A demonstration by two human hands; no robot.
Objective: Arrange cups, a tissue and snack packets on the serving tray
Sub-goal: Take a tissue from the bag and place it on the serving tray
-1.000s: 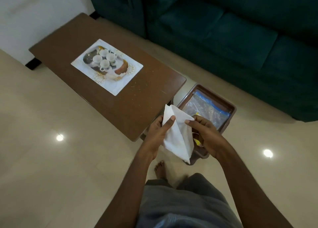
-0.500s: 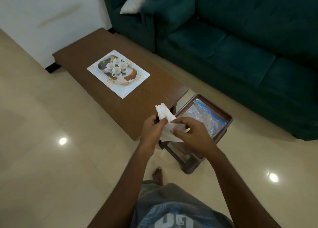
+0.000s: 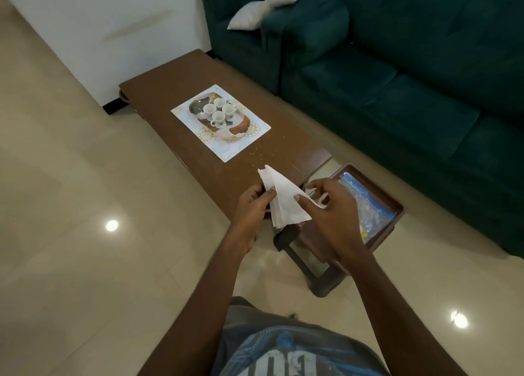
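Filling the far right: one dark green fabric sofa (image 3: 411,97), with one white cushion (image 3: 266,10) lying on its far arm. Left of it, one long brown wooden coffee table (image 3: 158,92), running from far to near. Just beside the table's near right corner, one low brown plastic stool (image 3: 398,207) with a raised rim; in its top, one clear plastic zip bag with a blue seal (image 3: 368,208), something yellow inside, too small to tell.

On the middle of the table, one white rectangular placemat with gold patterns (image 3: 243,146). On the mat, one oval serving tray with a shiny surface (image 3: 195,109). On the tray's far half, four small white cups (image 3: 217,117), upright and clustered close together. At the tray's near end, a brown curved item (image 3: 239,127), too small to name.

In the air above the table's near end, well apart from the tray: one white paper tissue folded to a triangle (image 3: 283,202), point upward and to the far left.

Two bare hands, both on the tissue. Left hand (image 3: 252,208): thumb and curled fingers pinching the tissue's left edge, palm turned right. Right hand (image 3: 331,208): thumb pressed on the tissue's face, fingers curled behind its right corner, back of the hand upward. Both forearms stretched forward from the near edge, converging at the tissue.
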